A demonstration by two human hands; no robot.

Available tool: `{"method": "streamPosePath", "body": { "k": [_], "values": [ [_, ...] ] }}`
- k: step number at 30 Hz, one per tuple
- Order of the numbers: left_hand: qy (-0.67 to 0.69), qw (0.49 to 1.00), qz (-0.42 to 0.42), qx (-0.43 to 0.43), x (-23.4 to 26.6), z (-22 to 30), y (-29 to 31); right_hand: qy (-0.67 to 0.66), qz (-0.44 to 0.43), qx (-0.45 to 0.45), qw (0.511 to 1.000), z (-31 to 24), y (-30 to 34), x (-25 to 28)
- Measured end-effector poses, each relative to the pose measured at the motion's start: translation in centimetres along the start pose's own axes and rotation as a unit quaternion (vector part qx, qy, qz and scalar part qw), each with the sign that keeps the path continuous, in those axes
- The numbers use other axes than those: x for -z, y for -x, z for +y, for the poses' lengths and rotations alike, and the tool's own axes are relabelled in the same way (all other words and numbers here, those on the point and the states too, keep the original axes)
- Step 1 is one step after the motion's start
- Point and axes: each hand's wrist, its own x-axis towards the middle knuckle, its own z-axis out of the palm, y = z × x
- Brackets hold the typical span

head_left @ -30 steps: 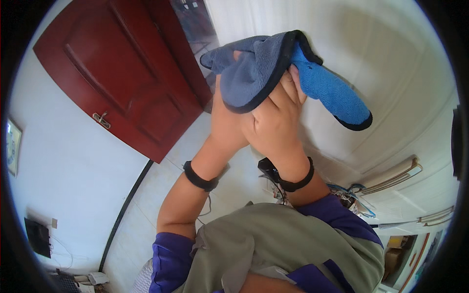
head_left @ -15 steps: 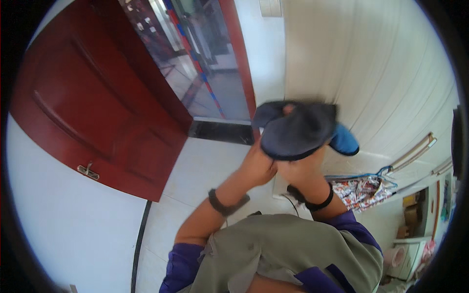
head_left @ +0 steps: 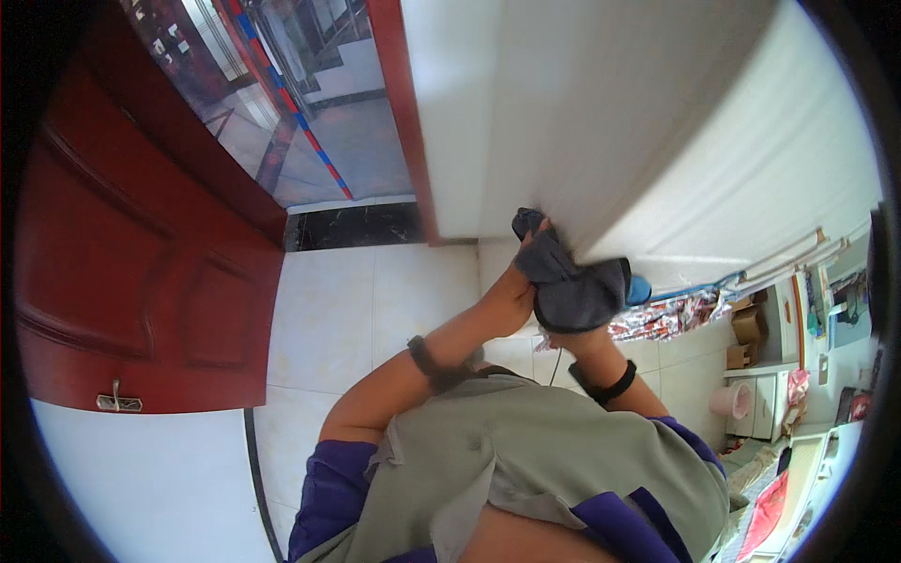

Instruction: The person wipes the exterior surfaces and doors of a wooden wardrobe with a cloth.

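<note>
A dark grey cloth (head_left: 584,298) with black edging hangs bunched between my two hands, in front of a pale panel. My left hand (head_left: 511,296) is closed on its left part, and a gathered end sticks up past the fingers. My right hand (head_left: 574,343) is beneath the wide lower fold, its fingers hidden by the fabric. A small blue piece of fabric (head_left: 639,290) shows at the right edge of the grey cloth. Whether the two pieces are joined, I cannot tell. Dark bands circle both wrists.
The tall pale panel (head_left: 601,122) rises just beyond my hands. An open red door (head_left: 141,253) stands left, beside a doorway with a black threshold (head_left: 355,226). A patterned cloth (head_left: 671,314) hangs at right near blue hangers. Farther right are a pink bin (head_left: 732,401) and cardboard boxes (head_left: 746,327).
The view has turned, so the door and doorway sit farther left. The cloth, spread and blurred before, is now lower and more bunched. Less of the blue fabric shows.
</note>
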Motion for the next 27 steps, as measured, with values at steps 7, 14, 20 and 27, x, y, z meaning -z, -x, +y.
{"method": "streamPosePath", "body": {
  "k": [7,14,20,27],
  "values": [
    [-0.074,0.990,-0.067,-0.097,4.9,5.0,-6.2,0.021,0.021,-0.020,0.999,0.6,1.2,-1.8],
    [-0.191,0.960,-0.037,-0.203,7.6,4.6,-11.1,0.106,0.160,-0.068,0.979,1.5,-2.8,1.6],
    [-0.145,0.952,0.082,-0.256,7.7,1.2,-14.4,0.247,0.174,-0.105,0.947,0.8,-4.3,3.8],
    [-0.014,0.899,0.179,-0.400,5.2,0.5,-17.9,0.392,0.091,-0.182,0.897,-2.1,-5.5,2.4]
  ]
}}
